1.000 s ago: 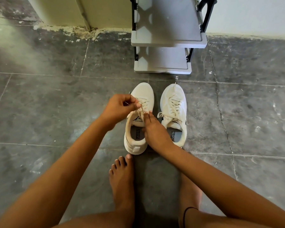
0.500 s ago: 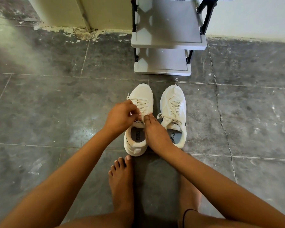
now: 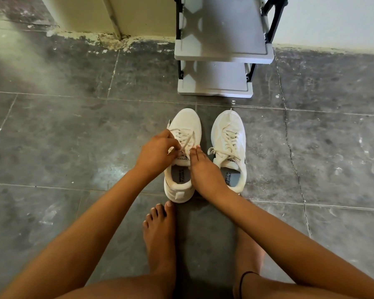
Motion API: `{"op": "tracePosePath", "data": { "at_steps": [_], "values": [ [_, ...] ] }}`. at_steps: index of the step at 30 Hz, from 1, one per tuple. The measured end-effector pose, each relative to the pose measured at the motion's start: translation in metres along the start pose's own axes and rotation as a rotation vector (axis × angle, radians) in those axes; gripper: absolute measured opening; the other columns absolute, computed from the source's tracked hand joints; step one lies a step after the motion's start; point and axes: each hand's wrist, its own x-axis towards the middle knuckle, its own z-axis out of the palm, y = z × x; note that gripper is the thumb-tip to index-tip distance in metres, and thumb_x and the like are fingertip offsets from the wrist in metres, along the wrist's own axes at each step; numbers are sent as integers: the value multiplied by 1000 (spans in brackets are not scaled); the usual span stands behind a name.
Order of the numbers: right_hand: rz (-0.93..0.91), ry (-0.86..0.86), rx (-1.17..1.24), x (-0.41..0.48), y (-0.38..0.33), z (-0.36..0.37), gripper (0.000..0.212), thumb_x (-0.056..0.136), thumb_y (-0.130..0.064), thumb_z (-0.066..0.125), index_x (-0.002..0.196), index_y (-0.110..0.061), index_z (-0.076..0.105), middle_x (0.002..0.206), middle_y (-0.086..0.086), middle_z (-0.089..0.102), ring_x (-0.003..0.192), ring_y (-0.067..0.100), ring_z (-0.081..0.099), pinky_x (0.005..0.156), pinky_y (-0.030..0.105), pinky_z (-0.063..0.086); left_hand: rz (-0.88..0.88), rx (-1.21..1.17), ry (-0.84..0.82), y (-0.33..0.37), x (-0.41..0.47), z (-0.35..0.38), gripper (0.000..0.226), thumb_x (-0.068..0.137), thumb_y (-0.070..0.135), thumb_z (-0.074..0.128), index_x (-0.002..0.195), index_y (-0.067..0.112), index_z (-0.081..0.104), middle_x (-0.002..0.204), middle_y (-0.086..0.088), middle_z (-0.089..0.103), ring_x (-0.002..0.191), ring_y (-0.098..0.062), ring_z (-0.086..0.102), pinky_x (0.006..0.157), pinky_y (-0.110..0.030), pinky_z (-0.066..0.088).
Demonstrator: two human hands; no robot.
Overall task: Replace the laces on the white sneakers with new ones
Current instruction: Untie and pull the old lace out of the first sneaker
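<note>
Two white sneakers [image 3: 185, 121], one lace [image 3: 185, 137] in each, two hands [image 3: 156, 153], two bare feet [image 3: 160, 234], one black anklet [image 3: 246, 274], one grey rack [image 3: 222, 56], two shelves [image 3: 222, 29] visible on it.

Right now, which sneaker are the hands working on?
The left sneaker: left hand pinches its laces, right hand touches it. The right sneaker is tied.

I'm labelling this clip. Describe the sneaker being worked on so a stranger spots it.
Find the grey shoe rack. Of the white pair standing on the floor before it, take the left sneaker. The left hand pinches its loose lace and the right hand rests on it, while the right sneaker has a tied bow.
</note>
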Motion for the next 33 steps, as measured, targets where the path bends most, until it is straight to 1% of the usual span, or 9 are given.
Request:
{"op": "tracePosePath", "data": {
  "at_steps": [2,5,8,14,20,22,26,28,33],
  "values": [
    [4,0,5,0,1,-1,56,99,-7,32,149,-2,8,156,20,12,143,26,20,109,31,30,-5,-101,36,3,1,-2,16,83,20,70,92,6,72,100,-6,59,77,-16,53,67,-29,41],
    [22,18,9,0,2,-2,56,97,-6,34,148,-2,12,154,20,18,141,28,25,105,33,35,-86,-749,53,16,2,-20,7,77,10,73,78,4,69,89,-7,59,78,-15,59,71,-25,49],
    [19,26,-8,1,-1,-1,54,97,-6,32,148,-1,12,154,20,19,141,28,24,105,33,35,-98,-1056,141,23,5,-33,12,80,3,69,89,-3,68,84,-2,59,70,0,61,66,-12,47],
    [21,13,10,2,-1,1,56,98,-7,31,149,-2,8,156,19,13,143,27,19,109,33,31,-49,-164,-58,4,5,-17,28,79,20,74,106,17,70,110,1,58,78,-13,57,75,-32,51],
    [24,22,42,2,1,2,55,99,-12,30,149,-5,9,156,17,13,143,25,19,109,32,30,124,234,9,5,-4,-3,25,94,28,53,111,18,68,114,-1,56,89,-22,60,62,-28,38],
    [24,27,45,2,1,3,55,98,-10,31,149,-4,9,156,17,14,143,26,19,109,33,30,122,190,19,10,-1,-3,23,92,25,56,106,12,69,110,-3,58,89,-23,59,66,-31,43],
    [18,45,52,2,2,4,53,99,-11,31,149,-5,14,154,17,20,142,27,23,107,34,34,18,-538,124,20,-3,-17,10,79,12,73,83,4,68,87,-3,61,76,-13,60,71,-21,50],
    [17,52,59,3,1,4,52,99,-12,31,148,-5,16,154,17,21,140,28,26,104,36,37,-49,-687,184,20,-3,-23,8,78,11,73,81,8,67,84,1,61,75,-14,62,72,-25,53],
    [16,34,55,4,1,4,55,98,-10,32,149,-4,13,155,17,17,142,27,23,107,34,33,12,-243,63,8,0,-14,22,81,18,73,101,12,70,106,-1,57,78,-10,57,73,-23,50]
  ]
}}
